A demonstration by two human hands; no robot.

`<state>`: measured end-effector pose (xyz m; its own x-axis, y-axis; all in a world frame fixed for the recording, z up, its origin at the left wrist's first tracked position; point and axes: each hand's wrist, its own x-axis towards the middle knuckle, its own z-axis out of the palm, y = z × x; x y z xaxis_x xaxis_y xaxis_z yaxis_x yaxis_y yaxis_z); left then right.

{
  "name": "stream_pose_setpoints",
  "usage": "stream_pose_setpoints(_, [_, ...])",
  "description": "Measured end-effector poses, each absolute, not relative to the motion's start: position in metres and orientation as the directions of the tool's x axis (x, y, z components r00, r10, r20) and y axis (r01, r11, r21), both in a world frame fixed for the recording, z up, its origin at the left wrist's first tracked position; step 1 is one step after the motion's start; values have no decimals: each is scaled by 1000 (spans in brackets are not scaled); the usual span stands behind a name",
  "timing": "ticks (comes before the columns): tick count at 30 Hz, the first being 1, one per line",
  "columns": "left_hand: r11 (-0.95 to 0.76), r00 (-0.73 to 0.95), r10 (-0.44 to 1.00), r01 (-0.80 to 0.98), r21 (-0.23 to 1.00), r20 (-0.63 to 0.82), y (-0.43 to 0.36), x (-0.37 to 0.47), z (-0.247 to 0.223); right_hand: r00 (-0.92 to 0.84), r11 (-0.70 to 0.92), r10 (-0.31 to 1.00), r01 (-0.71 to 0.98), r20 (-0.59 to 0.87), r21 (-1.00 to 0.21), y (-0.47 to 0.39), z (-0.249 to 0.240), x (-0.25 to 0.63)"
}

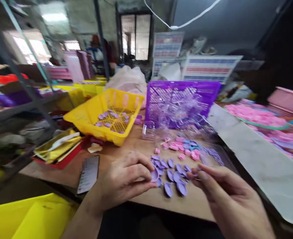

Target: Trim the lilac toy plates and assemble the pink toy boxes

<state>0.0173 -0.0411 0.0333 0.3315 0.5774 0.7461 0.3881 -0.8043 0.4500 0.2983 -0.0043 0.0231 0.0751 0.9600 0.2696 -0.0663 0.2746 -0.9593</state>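
My left hand [128, 174] is closed on a small purple oval plastic piece [155, 175], held between thumb and fingers above the table's front part. My right hand [228, 196] pinches something thin and small at its fingertips, too blurred to name. Between the two hands lies a loose group of purple oval pieces [177, 176], shaped like shallow cups. Just behind them are small pink pieces [177, 146] and a few blue ones [190, 144]. A pale purple chain-like strand [214, 155] lies behind my right hand.
A yellow basket [86, 116] with purple pieces stands back left. A purple basket [183, 88] holding clear plastic is behind the pieces. At left are a phone [88, 176] and a red box [59, 162]. A white board [258, 159] borders the right.
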Motion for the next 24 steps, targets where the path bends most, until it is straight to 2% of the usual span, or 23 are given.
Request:
stream_pose_setpoints(5, [-849,476,528,272,454,703,-48,44,21,-76,279,954,-122,289,-953,-30,23,278])
stream_pose_setpoints(8, [-846,462,532,282,452,709,-49,52,13,-126,227,958,-209,256,-951,-34,20,271])
stream_pose_setpoints(12, [-811,432,582,245,532,689,-53,63,0,-163,161,965,-259,207,-952,-35,11,275])
stream_pose_setpoints(17, [-808,362,588,278,519,723,-57,76,-8,-114,197,969,-176,218,-965,-38,7,276])
stream_pose_setpoints(24, [-800,383,599,245,548,703,-59,70,2,-110,227,964,-123,241,-966,-41,11,282])
